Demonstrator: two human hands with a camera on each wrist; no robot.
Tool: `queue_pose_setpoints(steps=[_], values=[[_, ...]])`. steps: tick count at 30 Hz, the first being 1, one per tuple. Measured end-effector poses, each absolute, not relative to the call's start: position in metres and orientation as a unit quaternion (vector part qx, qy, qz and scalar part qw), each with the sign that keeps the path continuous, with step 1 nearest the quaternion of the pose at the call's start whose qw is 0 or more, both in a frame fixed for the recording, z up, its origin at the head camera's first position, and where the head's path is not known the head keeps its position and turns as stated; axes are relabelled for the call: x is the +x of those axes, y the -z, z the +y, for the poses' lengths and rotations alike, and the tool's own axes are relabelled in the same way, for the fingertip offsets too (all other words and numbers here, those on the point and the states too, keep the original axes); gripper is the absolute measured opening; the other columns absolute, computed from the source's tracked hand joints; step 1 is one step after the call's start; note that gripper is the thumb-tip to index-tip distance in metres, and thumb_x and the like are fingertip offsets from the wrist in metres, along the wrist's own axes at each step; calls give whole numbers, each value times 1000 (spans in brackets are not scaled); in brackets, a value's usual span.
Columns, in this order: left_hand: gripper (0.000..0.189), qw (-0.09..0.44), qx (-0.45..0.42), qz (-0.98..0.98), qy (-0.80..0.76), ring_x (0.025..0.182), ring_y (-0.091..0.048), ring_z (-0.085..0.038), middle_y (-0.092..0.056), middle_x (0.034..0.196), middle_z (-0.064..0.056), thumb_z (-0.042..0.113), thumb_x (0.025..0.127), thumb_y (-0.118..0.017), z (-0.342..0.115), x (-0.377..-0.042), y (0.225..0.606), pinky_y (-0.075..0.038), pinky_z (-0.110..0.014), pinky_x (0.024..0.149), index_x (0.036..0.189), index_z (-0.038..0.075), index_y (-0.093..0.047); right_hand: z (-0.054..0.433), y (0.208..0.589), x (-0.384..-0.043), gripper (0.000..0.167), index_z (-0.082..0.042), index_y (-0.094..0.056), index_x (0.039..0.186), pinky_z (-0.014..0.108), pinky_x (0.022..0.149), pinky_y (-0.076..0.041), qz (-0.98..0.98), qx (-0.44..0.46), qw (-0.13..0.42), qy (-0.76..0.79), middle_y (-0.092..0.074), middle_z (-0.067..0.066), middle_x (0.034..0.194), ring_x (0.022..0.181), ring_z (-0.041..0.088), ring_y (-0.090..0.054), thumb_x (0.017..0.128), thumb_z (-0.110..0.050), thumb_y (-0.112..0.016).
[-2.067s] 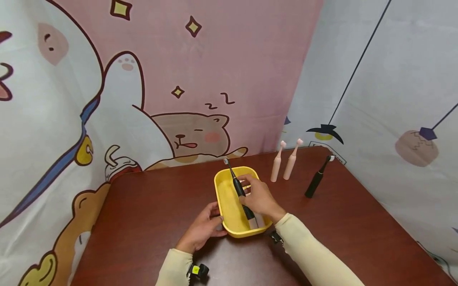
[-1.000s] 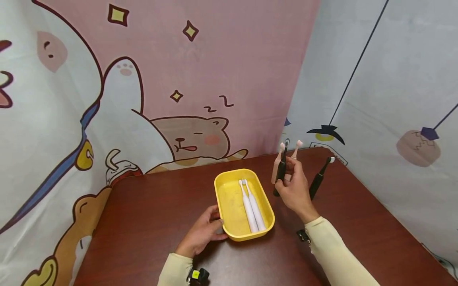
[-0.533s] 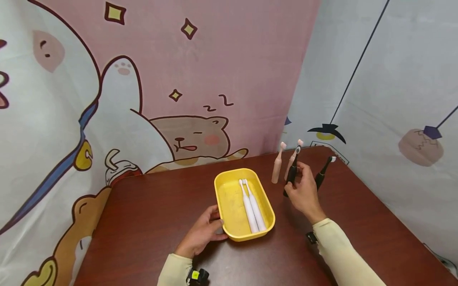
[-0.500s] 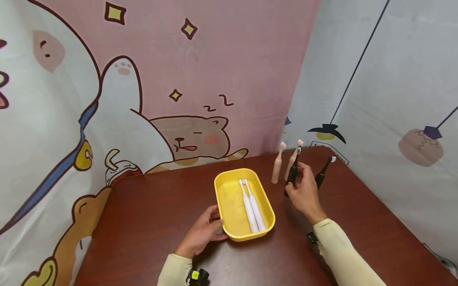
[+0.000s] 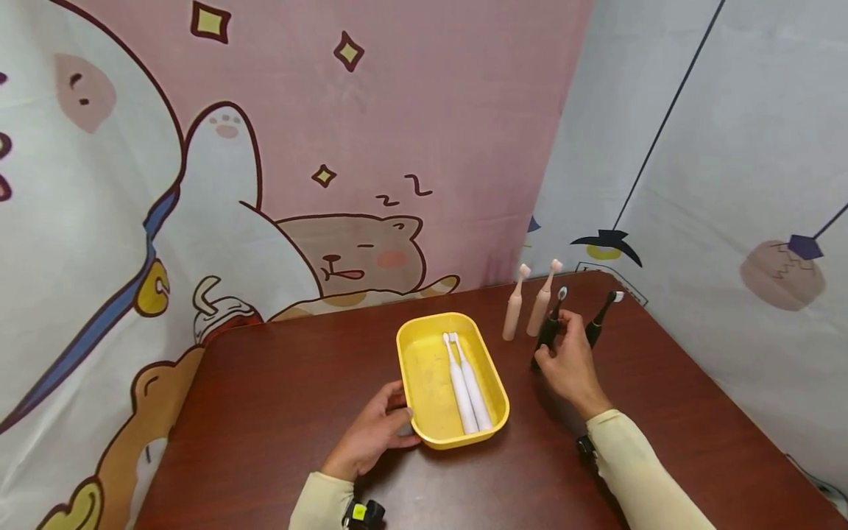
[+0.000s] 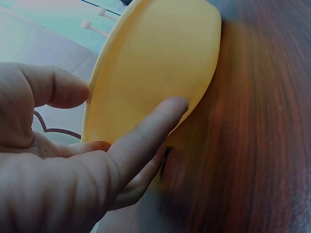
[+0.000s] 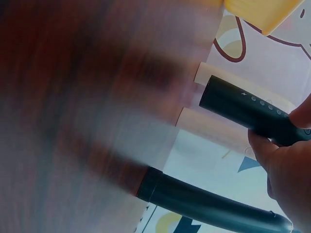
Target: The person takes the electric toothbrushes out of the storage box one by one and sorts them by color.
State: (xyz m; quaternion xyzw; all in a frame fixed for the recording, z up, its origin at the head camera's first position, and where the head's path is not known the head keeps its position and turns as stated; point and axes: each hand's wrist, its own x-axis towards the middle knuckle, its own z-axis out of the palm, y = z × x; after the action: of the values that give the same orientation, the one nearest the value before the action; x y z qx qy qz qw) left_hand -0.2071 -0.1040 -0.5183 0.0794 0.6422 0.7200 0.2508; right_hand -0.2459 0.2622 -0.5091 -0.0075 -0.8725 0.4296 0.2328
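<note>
My right hand [image 5: 571,362] pinches a black electric toothbrush [image 5: 550,333] by its handle, brush head up and slightly tilted. In the right wrist view the base of this toothbrush [image 7: 243,107] is free of the fingers, its row of indicator marks showing. A second black electric toothbrush [image 5: 595,328] stands just right of that hand, partly hidden by it. At the left, my left hand [image 5: 377,430] rests against the side of a yellow tray [image 5: 424,434]; in the left wrist view one digit meets the rim and a straight finger [image 6: 150,136] lies along the outer wall.
Two white electric toothbrushes [image 5: 472,394] lie side by side in the tray. Behind the right hand stand two pink electric toothbrushes, one left [image 5: 513,315] and one right [image 5: 539,309]. The brown table [image 5: 298,383] meets cartoon-printed cloth at the back and right.
My right hand has lifted the black toothbrush from over the tray, carried it right past the pink ones, and brought it beside the other black one. The left hand has stayed at the tray.
</note>
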Motion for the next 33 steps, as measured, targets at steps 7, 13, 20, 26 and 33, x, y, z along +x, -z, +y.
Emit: queue_pose_setpoints(steps=[7, 13, 20, 26, 33], values=[[62, 251, 79, 641, -721, 121, -61, -39, -35, 151, -37, 5, 106, -50, -104, -207, 518, -64, -53, 90, 161, -5, -23, 267, 510, -247, 66, 6, -34, 144, 24, 85, -52, -882, 2, 224, -415, -50, 29, 132, 114, 43, -66, 86, 11, -65], [62, 251, 80, 641, -721, 119, -62, -38, -36, 150, -37, 4, 106, -51, -104, -205, 519, -64, -54, 89, 161, -5, -24, 268, 513, -245, 64, 5, -34, 142, 28, 83, -51, -889, 14, 215, -405, -50, 27, 130, 114, 41, -65, 86, 10, -65], [62, 251, 83, 637, -724, 122, -60, -39, -35, 150, -37, 5, 106, -51, -104, -205, 521, -64, -55, 89, 161, -6, -23, 270, 515, -244, 62, 5, -34, 139, 40, 88, -55, -891, 17, 199, -407, -49, 27, 131, 122, 42, -64, 86, 11, -65], [63, 251, 82, 636, -725, 121, -61, -38, -35, 150, -37, 5, 105, -51, -104, -206, 521, -64, -53, 89, 161, -6, -23, 271, 515, -247, 60, 5, -35, 138, 47, 89, -56, -893, 24, 190, -407, -49, 26, 130, 117, 41, -64, 86, 12, -65], [63, 251, 74, 641, -722, 118, -62, -37, -36, 149, -37, 5, 105, -52, -103, -206, 520, -65, -51, 88, 161, -6, -24, 270, 515, -248, 57, 5, -37, 137, 40, 84, -52, -899, 23, 187, -395, -50, 23, 124, 105, 34, -62, 86, 9, -64]])
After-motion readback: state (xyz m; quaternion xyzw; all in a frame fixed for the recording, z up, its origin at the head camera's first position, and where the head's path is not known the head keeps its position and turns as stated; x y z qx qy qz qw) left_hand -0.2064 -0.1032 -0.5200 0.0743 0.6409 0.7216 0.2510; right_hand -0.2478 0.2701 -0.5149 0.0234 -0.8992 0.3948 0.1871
